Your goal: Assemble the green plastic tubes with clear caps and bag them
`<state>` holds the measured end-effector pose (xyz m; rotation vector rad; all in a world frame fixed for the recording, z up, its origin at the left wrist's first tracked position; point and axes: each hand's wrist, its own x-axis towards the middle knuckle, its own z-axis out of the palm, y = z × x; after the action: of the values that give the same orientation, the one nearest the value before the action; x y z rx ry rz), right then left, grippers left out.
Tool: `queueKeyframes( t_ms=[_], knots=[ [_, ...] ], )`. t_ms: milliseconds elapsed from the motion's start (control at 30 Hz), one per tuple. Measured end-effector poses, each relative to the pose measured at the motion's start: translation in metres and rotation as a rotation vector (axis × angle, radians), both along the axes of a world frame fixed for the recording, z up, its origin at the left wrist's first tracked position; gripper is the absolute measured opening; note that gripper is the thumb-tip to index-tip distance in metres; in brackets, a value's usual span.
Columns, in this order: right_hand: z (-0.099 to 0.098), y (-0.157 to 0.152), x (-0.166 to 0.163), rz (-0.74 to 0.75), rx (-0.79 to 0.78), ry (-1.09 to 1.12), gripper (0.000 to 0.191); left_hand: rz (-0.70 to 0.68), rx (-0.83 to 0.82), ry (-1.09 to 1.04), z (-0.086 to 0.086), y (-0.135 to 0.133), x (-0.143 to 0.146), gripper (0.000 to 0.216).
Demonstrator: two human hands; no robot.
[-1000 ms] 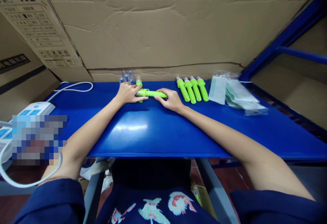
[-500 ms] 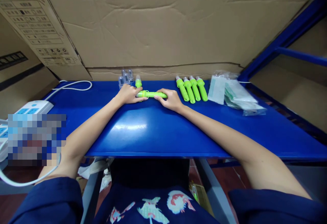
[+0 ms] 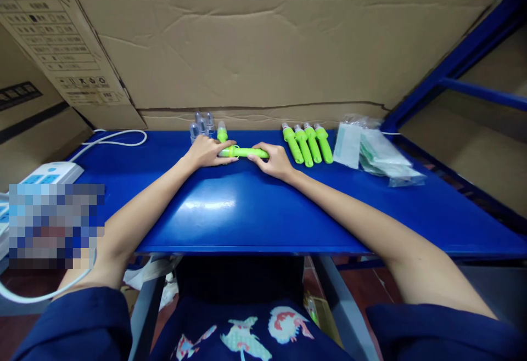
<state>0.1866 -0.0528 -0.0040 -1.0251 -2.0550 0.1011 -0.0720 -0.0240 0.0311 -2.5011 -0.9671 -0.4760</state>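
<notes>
A bright green pen-shaped device (image 3: 244, 152) lies sideways near the back of the blue table (image 3: 255, 207), held between both hands. My left hand (image 3: 206, 151) grips its left end, and my right hand (image 3: 275, 160) holds its right end. Just behind my left hand stand several clear caps (image 3: 200, 124) and one green piece (image 3: 223, 130). Several more green devices (image 3: 307, 142) lie side by side to the right of my right hand.
Clear plastic bags (image 3: 376, 151) are piled at the back right. A white power strip (image 3: 52, 171) with a white cable (image 3: 115, 139) sits at the left. Cardboard boxes (image 3: 255, 43) wall the back; a blue frame (image 3: 461, 59) rises on the right.
</notes>
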Motion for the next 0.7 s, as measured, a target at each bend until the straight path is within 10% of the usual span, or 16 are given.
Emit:
queueKeyframes(
  t_ms=[700],
  knots=[
    [0.02, -0.004, 0.001, 0.041, -0.26, -0.024, 0.061, 0.074, -0.009, 0.026, 0.0, 0.001, 0.001, 0.077]
  ],
)
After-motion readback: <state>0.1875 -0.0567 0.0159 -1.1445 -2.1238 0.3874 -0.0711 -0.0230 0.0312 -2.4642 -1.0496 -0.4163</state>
